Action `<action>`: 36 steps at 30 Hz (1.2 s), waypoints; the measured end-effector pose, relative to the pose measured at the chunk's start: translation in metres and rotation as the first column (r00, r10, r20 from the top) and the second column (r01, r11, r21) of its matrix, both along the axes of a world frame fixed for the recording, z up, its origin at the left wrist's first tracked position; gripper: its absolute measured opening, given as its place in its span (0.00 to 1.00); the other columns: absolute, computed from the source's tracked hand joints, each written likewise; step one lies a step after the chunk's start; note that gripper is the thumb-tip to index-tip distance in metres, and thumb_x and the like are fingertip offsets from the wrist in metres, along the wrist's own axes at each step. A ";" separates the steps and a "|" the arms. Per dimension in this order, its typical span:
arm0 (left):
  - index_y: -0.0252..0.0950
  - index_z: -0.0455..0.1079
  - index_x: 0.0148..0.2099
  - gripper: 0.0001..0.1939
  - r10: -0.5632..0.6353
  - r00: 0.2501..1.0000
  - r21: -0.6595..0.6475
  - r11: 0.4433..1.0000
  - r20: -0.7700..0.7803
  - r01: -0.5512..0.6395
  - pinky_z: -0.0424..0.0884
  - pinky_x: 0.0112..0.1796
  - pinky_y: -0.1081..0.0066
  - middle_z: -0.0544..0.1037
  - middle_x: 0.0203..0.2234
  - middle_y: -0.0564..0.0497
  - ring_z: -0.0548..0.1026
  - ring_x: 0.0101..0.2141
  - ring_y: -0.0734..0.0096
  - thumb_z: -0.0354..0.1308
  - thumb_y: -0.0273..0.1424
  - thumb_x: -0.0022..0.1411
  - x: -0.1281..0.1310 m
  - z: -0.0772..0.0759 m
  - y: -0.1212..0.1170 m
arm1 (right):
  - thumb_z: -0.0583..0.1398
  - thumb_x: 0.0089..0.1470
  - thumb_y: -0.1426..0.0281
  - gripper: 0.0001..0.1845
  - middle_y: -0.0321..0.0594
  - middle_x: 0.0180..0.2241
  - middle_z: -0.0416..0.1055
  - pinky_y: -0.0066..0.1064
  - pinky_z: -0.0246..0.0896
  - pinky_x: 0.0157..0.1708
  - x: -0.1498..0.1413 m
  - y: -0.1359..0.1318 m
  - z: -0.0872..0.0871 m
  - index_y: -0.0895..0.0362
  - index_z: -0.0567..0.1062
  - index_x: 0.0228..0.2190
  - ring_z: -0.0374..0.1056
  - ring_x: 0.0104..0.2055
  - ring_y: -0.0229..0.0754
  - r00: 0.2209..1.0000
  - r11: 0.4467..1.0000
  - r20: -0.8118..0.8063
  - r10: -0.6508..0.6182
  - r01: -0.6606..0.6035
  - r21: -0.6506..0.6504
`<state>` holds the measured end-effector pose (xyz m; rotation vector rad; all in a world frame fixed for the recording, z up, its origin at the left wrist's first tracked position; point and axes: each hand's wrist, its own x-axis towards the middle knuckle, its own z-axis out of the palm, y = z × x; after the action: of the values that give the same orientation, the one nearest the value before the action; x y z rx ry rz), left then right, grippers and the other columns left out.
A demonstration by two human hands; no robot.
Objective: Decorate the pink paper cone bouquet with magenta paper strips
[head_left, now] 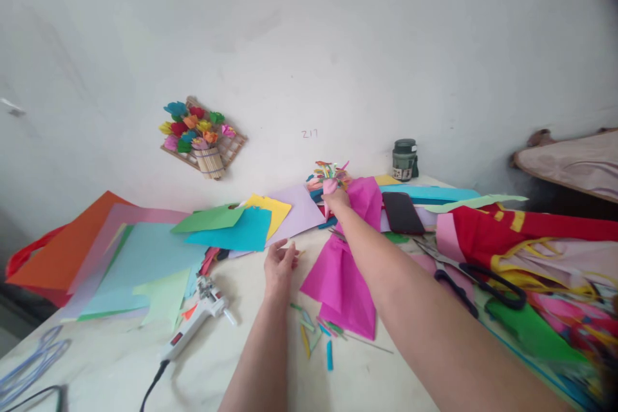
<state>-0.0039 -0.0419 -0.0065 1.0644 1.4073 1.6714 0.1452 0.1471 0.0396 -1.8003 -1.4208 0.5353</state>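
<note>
My right hand [338,199] is stretched far forward at the back of the table. Its fingers are closed on a pink paper piece [330,187] that narrows downward, beside a bunch of colourful paper strips [329,171]. Under that forearm lies a bright magenta crepe sheet [342,283], gathered at its middle. My left hand [280,262] hovers over the table to the left of the sheet, fingers apart and slightly bent. A small yellowish sliver shows by its fingertips; whether they touch it is unclear. Small paper scraps [309,331] lie between my arms.
A glue gun [197,322] and coloured paper sheets [145,251] lie to the left. Large scissors [463,267], a dark phone [402,212] and red cloth [531,225] are on the right. A green jar [404,159] stands by the wall, where a paper-flower decoration [200,138] hangs.
</note>
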 end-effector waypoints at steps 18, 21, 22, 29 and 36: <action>0.33 0.64 0.41 0.30 0.021 0.999 0.029 0.999 0.049 -0.022 0.66 0.23 0.72 0.74 0.21 0.51 0.69 0.18 0.75 0.63 0.48 0.42 0.000 -0.001 0.000 | 0.63 0.42 0.59 0.30 0.56 0.48 0.69 0.37 0.64 0.43 -0.004 -0.025 0.007 0.61 0.68 0.47 0.68 0.49 0.53 1.000 0.999 -0.016 -0.023 0.022 -0.043; 0.33 0.64 0.42 0.30 0.017 0.999 0.033 0.999 0.045 -0.018 0.66 0.22 0.72 0.74 0.21 0.52 0.69 0.18 0.75 0.63 0.48 0.42 0.000 0.001 -0.001 | 0.64 0.41 0.56 0.32 0.55 0.47 0.69 0.37 0.64 0.43 -0.006 -0.028 0.008 0.61 0.68 0.46 0.68 0.48 0.53 0.998 0.998 -0.031 -0.054 0.053 -0.036; 0.33 0.64 0.42 0.30 0.014 0.999 0.037 0.999 0.043 -0.015 0.66 0.21 0.72 0.74 0.21 0.52 0.69 0.18 0.75 0.63 0.48 0.42 0.001 0.001 -0.001 | 0.64 0.41 0.56 0.33 0.55 0.47 0.70 0.37 0.64 0.43 -0.006 -0.029 0.008 0.61 0.68 0.46 0.68 0.48 0.53 0.997 0.998 -0.037 -0.062 0.060 -0.031; 0.33 0.63 0.42 0.30 0.008 1.000 0.063 0.998 0.025 -0.010 0.61 0.17 0.75 0.73 0.20 0.52 0.67 0.16 0.75 0.62 0.48 0.43 0.001 0.001 -0.003 | 0.65 0.40 0.58 0.34 0.55 0.45 0.70 0.40 0.64 0.43 -0.010 -0.034 0.004 0.63 0.67 0.47 0.68 0.48 0.54 0.998 0.999 -0.043 -0.049 0.049 0.008; 0.34 0.63 0.42 0.26 0.023 0.999 0.110 0.994 0.040 -0.028 0.57 0.15 0.77 0.74 0.20 0.52 0.67 0.15 0.76 0.61 0.47 0.46 0.002 0.002 -0.005 | 0.64 0.43 0.62 0.30 0.56 0.46 0.70 0.37 0.64 0.43 -0.011 -0.044 0.007 0.65 0.67 0.47 0.68 0.48 0.53 0.997 0.997 -0.010 -0.074 0.075 0.037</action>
<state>-0.0019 -0.0469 -0.0042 1.0736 1.3217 1.7969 0.1344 0.1031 0.0465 -1.8111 -1.3436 0.4746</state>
